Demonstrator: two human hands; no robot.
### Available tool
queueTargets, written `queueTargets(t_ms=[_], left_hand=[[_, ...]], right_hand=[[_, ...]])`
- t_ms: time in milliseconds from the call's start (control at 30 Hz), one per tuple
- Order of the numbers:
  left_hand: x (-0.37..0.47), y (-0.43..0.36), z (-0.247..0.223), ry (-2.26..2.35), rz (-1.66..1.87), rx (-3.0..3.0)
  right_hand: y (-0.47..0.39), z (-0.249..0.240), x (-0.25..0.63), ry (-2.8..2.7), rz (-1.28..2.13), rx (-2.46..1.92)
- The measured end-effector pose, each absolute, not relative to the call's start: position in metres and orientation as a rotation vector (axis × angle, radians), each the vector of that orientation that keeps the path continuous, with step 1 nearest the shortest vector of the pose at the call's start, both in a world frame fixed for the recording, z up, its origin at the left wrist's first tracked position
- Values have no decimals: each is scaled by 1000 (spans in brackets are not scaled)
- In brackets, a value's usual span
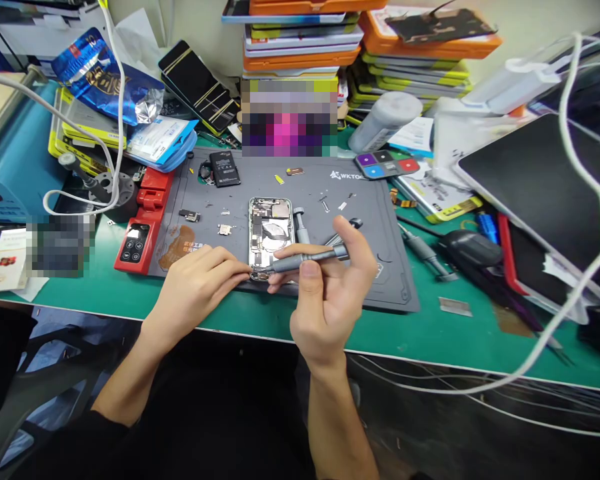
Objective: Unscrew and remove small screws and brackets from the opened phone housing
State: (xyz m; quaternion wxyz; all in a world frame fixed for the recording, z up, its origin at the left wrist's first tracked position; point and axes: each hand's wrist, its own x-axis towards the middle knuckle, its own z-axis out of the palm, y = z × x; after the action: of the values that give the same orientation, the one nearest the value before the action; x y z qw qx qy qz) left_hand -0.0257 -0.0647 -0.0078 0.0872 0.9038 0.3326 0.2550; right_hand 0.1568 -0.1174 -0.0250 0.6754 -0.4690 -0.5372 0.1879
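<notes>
Right hand [330, 293] fingers pinch a screwdriver [287, 263], left hand [190, 288] fingers pressed together, above a "WKTO…" mat [375, 210].

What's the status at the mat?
Right hand holding screwdriver at opened phone's lower end. Left hand at its lower left corner. Spare screwdriver close beside phone.

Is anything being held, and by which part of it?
Yes: a slim grey metallic screwdriver, by its handle, in the right hand. The left hand is at the opened, pale-framed phone; whether it grips anything cannot be told.
</notes>
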Motion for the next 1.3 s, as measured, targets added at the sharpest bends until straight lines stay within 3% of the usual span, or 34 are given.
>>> queueTargets(t_ms=[833,1300], left_hand=[[-25,-66,-8,995,753,2668],[-23,-66,-7,988,750,2695]], right_hand=[[-113,-38,161,-1328,-158,-1005],[-113,-38,161,-1395,-101,-1048]])
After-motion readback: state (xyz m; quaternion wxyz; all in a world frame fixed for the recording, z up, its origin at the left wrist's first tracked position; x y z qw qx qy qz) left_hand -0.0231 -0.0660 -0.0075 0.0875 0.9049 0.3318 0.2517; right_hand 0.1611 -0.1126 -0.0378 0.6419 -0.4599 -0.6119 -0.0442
